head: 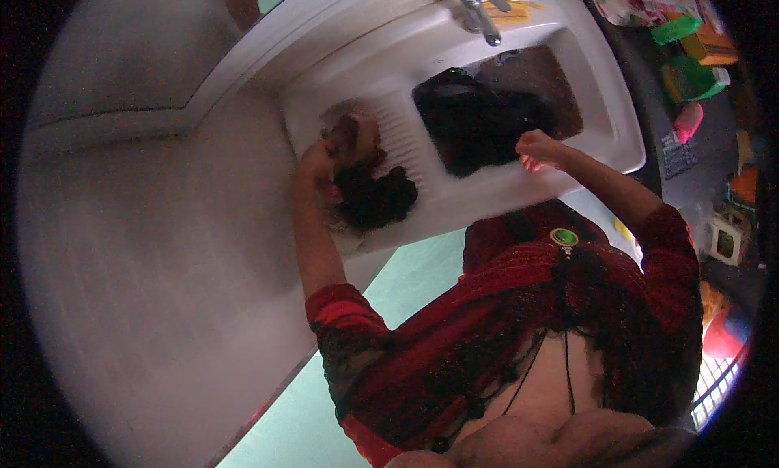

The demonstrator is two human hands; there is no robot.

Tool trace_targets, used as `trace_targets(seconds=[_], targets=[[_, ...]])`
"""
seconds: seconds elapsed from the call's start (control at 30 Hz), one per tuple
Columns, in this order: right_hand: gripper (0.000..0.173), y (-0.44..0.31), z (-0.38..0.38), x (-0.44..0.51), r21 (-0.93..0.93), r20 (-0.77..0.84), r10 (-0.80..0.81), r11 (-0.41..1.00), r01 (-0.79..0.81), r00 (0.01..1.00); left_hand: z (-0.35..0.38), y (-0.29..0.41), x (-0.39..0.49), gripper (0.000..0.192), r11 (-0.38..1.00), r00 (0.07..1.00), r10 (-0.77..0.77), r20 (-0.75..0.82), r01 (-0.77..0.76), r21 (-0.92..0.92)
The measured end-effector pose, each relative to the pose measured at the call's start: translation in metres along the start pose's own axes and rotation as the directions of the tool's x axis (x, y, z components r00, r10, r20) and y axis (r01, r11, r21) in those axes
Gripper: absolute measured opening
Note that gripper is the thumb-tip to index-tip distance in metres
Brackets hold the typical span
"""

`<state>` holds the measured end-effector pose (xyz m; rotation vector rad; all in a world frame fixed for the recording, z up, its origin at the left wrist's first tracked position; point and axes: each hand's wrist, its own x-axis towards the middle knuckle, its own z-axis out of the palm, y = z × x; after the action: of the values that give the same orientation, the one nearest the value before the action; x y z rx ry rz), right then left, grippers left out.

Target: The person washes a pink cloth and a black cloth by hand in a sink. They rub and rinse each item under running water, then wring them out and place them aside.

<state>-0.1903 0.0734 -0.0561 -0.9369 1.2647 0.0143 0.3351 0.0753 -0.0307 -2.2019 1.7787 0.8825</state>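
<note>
A white laundry sink [487, 195] with a ribbed washboard [398, 124] on its left stands in front of me. My left hand [322, 158] is at the washboard's left edge, blurred, against a brownish bundle [359, 136] that looks like wet cloth. Whether its fingers grip the bundle cannot be made out. Just below lies a crumpled black cloth [377, 197]. Over the front rim of the basin is my right hand [538, 150], its fingers curled in and nothing visible in them. Dark fabric [481, 121] sits in brownish water [557, 85] in the basin.
A chrome faucet [481, 12] overhangs the basin's back edge, with a yellow item [511, 10] behind it. A dark counter on the right bears a green bottle [694, 78], a pink object [688, 121] and an orange box [709, 47]. A pale wall [182, 237] borders the left.
</note>
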Motion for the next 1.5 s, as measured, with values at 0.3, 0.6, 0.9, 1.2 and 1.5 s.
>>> trace_targets(seconds=[0.3,0.6,0.9,1.2,1.5], targets=[[0.038,0.041,-0.023,0.038,-0.463,-0.328,-0.423,0.852,0.246,0.845,0.022,0.104,-0.02,0.039,0.937,0.817,0.349,-0.459,-0.285,0.204],[0.035,0.015,0.026,0.055,-0.689,-0.277,-0.315,0.723,0.041,0.907,0.14,0.262,0.031,0.06,0.94,0.914,0.222,-0.341,-0.294,-0.175],[0.012,0.027,0.053,0.034,-0.565,0.037,-0.555,0.674,0.475,0.831,0.165,0.315,0.062,0.061,0.905,0.869,0.403,-0.289,-0.33,0.269],[0.046,0.05,-0.046,0.028,-0.529,-0.495,-0.31,0.848,0.001,0.812,0.144,0.297,0.044,0.045,0.853,0.903,0.384,-0.195,-0.427,-0.3],[0.063,0.034,-0.044,0.047,-0.213,-0.392,-0.176,0.972,0.097,0.903,0.039,0.295,-0.043,0.036,0.69,0.558,0.497,-0.665,-0.719,-0.087]])
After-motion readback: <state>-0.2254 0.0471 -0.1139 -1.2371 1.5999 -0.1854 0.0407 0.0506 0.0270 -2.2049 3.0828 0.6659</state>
